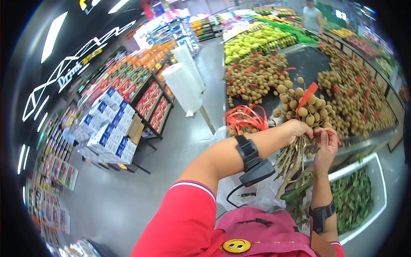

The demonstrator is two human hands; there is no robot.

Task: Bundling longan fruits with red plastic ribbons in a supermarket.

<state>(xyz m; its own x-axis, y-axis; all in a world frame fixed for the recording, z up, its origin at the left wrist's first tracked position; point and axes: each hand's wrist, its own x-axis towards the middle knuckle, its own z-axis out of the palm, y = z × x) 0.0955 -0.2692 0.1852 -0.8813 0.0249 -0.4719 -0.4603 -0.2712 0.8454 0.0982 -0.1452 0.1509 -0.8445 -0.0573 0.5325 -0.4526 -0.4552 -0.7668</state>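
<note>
A bunch of longans [310, 110] with brown round fruit hangs in front of me, its bare stems [290, 157] pointing down. Red plastic ribbon [308, 96] is looped around it, one end standing up over the fruit. My left hand [298, 130] is closed at the neck of the bunch, where the stems meet the fruit. Close beside it, my right hand [326, 141] pinches an end of the ribbon between thumb and fingers. A heap of loose red ribbons [245, 117] lies at the near left of the display, left of the bunch.
Several tied longan bunches [257, 77] cover the black display, with more on its right side [356, 93]. Green-yellow fruit [250, 43] lies behind. A white foam box [380, 192] holds leaves below right. Plastic bag rolls [181, 83] stand left, near stacked cartons [110, 135]. A person [312, 19] stands beyond.
</note>
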